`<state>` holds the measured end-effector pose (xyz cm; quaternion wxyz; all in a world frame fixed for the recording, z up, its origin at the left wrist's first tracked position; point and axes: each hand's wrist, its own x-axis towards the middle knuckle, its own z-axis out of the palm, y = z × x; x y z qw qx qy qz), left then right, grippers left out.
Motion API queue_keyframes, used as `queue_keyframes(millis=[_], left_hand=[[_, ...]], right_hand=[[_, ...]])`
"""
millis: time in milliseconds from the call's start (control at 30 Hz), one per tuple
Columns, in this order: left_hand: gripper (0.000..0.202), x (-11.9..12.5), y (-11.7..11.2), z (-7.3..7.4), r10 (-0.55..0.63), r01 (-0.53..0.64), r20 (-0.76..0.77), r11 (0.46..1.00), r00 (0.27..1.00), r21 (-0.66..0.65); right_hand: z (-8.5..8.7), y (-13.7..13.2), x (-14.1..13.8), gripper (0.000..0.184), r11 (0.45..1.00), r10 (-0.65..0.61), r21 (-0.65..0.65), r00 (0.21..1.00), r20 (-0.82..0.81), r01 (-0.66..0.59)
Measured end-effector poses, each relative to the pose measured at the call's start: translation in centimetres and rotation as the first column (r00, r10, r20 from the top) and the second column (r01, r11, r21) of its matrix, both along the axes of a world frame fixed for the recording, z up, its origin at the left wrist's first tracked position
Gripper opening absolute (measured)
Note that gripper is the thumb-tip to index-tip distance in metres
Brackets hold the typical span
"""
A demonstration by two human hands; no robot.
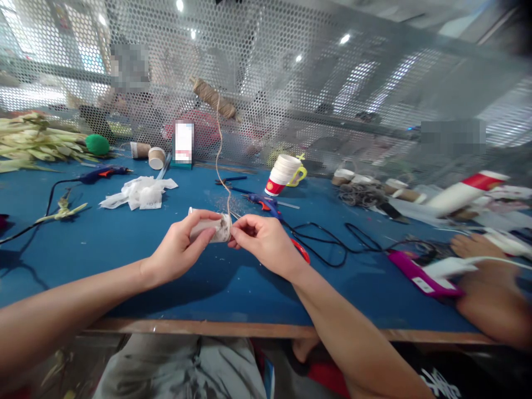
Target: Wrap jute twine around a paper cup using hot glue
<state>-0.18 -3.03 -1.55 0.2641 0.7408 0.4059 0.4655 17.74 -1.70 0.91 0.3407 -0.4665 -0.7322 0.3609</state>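
Observation:
My left hand (180,244) is closed around a small white paper cup (220,228) that lies on its side just above the blue table. Dark brownish smears mark the cup near its right end. A thin twine (218,158) runs down from a spool (214,98) at the mesh panel to that end of the cup. There my right hand (266,241) has its fingertips pinched together, apparently on the twine; the exact grip is partly hidden. Beyond my right hand lies a blue glue gun (268,206), and red scissor-like handles (301,251) show beside the wrist.
Stacked paper cups (285,169) stand behind the glue gun. White crumpled sheets (141,193), another glue gun (103,173) and a phone (183,143) are left. Black cables (332,260) and a purple power strip (424,274) lie right, near another person's arm (490,299).

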Motion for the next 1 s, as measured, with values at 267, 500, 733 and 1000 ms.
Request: queue_keyframes(millis=[267,500,733,1000], left_hand=[[0.023,-0.1,0.3,0.2,0.006,0.017,0.151,0.989,0.988,-0.150],[0.028,0.0,1.0,-0.1,0.011,0.176,0.461,0.916,0.887,-0.360],[0.027,0.2,0.7,0.4,-0.001,0.120,0.359,0.944,0.933,-0.308],[0.024,0.0,0.3,0.0,-0.010,0.032,0.142,0.988,0.990,-0.152]], right_hand=[[0.4,-0.1,-0.1,0.016,0.999,0.032,0.009,0.999,-0.039,-0.032],[0.2,-0.3,-0.2,0.013,0.991,0.033,0.127,0.999,0.036,-0.037],[-0.2,-0.2,-0.3,0.013,0.985,0.008,0.171,0.997,0.078,-0.021],[-0.4,-0.1,-0.1,0.012,0.984,0.003,0.178,0.996,0.084,-0.018]])
